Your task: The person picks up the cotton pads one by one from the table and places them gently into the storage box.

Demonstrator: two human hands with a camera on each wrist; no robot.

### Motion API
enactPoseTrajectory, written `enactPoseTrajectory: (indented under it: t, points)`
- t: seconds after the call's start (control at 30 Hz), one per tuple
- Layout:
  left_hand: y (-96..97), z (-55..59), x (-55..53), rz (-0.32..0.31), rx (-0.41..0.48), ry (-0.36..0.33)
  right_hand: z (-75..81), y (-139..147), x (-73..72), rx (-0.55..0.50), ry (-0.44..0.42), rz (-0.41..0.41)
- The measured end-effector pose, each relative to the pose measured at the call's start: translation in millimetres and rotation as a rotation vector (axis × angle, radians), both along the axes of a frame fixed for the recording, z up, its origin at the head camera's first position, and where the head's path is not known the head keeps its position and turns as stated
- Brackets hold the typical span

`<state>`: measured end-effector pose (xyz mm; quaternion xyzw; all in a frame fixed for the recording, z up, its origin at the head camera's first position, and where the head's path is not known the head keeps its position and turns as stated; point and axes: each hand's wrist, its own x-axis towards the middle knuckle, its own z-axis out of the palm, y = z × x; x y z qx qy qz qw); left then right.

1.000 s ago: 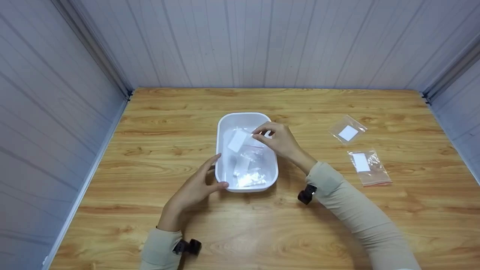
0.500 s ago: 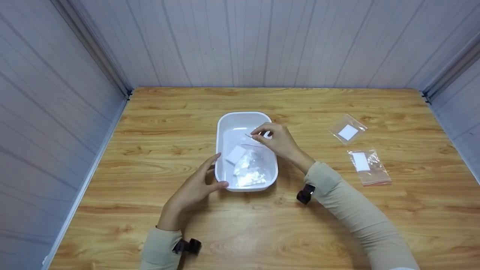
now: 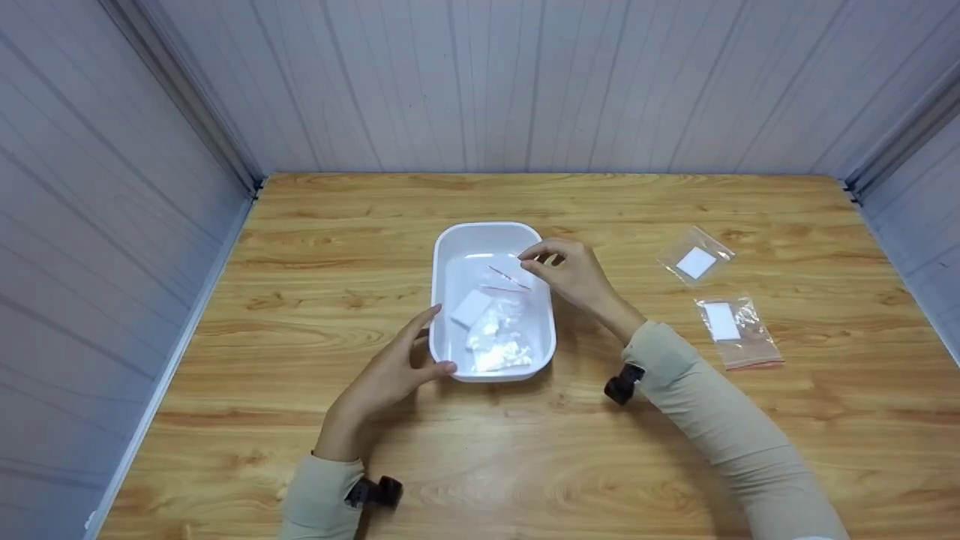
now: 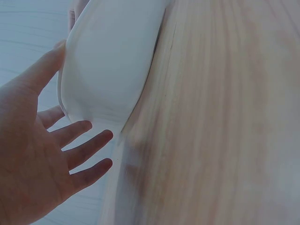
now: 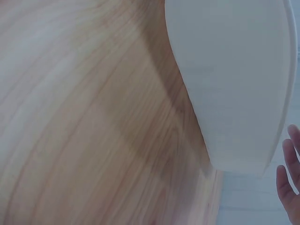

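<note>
A white plastic tub (image 3: 491, 238) holds clear zip bags (image 3: 499, 352) with red zip lines. A white rectangular piece (image 3: 472, 308) shows in one of them, towards the tub's left side. My left hand (image 3: 386, 379) steadies the tub from the front left, thumb on the rim and fingers spread along the side; in the left wrist view these fingers (image 4: 89, 143) look fairly straight. Over the tub's right rim hovers my right hand (image 3: 574, 274), thumb and index finger near each other with no bag between them. The right wrist view catches only its fingertips (image 5: 291, 157) beside the rim.
To the right on the wooden table (image 3: 570, 465) lie two more clear zip bags, a farther one (image 3: 696, 262) and a nearer one (image 3: 724, 322), each with a white rectangle inside. Panelled walls (image 3: 495, 90) border the table at the back and both sides.
My right hand lowered a zip bag with a white piece into the tub, let go of it, and drew back slightly to the right. The left hand kept its place.
</note>
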<state>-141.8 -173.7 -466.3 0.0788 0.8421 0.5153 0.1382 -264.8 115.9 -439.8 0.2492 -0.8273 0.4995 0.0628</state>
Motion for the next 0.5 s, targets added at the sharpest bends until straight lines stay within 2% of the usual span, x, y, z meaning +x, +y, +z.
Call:
enactPoseTrajectory:
  t: [0.23,0.3,0.4,0.5]
  points:
    - [0.0,0.7,0.0,-0.001,-0.010,0.005,1.1,12.7,-1.8,-0.026,0.014,-0.008]
    - [-0.1,0.4,-0.1,0.000,-0.015,0.007,7.5,14.1,1.7,-0.018,0.014,-0.018]
    - [-0.3,-0.5,-0.2,0.002,-0.007,0.003,8.4,19.2,1.5,-0.010,0.011,-0.037]
    - [-0.8,-1.2,0.2,-0.003,0.000,0.009,4.3,26.0,-1.7,-0.011,0.017,-0.052]
